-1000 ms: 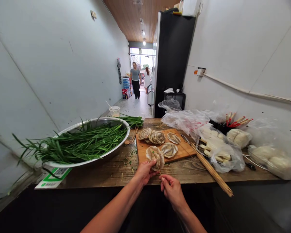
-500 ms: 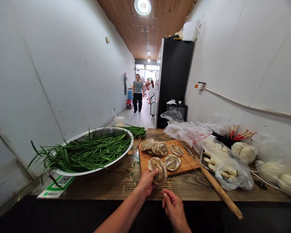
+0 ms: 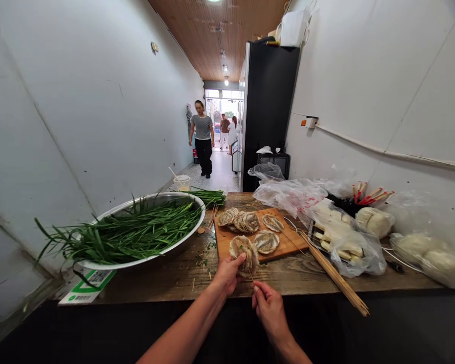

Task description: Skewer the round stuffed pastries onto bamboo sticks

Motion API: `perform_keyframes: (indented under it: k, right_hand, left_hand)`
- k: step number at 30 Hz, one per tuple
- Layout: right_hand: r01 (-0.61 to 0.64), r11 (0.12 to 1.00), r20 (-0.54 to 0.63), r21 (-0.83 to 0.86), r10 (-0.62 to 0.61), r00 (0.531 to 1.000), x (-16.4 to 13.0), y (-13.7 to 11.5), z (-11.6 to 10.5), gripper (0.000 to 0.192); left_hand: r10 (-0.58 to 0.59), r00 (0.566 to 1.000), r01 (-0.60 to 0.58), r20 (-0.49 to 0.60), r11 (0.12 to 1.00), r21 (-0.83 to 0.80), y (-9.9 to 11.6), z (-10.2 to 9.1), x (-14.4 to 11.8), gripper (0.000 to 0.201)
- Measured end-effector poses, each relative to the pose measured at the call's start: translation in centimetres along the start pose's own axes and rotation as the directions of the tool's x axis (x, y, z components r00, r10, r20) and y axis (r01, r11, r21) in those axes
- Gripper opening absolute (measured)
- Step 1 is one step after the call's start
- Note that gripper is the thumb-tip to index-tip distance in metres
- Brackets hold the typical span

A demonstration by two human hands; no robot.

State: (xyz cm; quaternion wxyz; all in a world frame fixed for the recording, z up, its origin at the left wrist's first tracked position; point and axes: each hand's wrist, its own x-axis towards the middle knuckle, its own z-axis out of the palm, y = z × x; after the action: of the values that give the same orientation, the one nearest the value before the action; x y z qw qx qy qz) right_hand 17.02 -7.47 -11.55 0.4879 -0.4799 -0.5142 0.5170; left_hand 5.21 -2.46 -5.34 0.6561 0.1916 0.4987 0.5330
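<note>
Narrow corridor room: pale walls left and right, wood-slat ceiling, a tall black refrigerator (image 3: 270, 111) on the far right, a person (image 3: 202, 137) standing in the far passage. The worn wooden desk (image 3: 163, 278) carries a steel basin of chives (image 3: 136, 232) at left, a cutting board (image 3: 284, 243) at centre, bamboo skewers (image 3: 337, 275) and plastic bags (image 3: 288, 194) at right. At the near edge, the left hand (image 3: 226, 275) grips a ridged flat food piece (image 3: 244, 247); the right hand (image 3: 267, 306) pinches a thin skewer (image 3: 251, 276) touching its underside.
</note>
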Motion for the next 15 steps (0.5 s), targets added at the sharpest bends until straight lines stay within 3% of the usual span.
perform_keyframes:
  k: [7,15]
  right_hand:
    - [-0.007,1.000,-0.024,-0.021,0.007,1.000,0.3,-0.3,0.0,0.045]
    - [-0.012,0.996,0.002,-0.091,0.012,1.000,1.9,0.2,0.4,0.047]
  left_hand:
    - [-0.016,0.999,0.015,0.028,1.000,0.010,0.0,0.0,0.2,0.010]
    - [-0.029,1.000,0.028,-0.008,0.999,-0.020,-1.5,0.0,0.9,0.013]
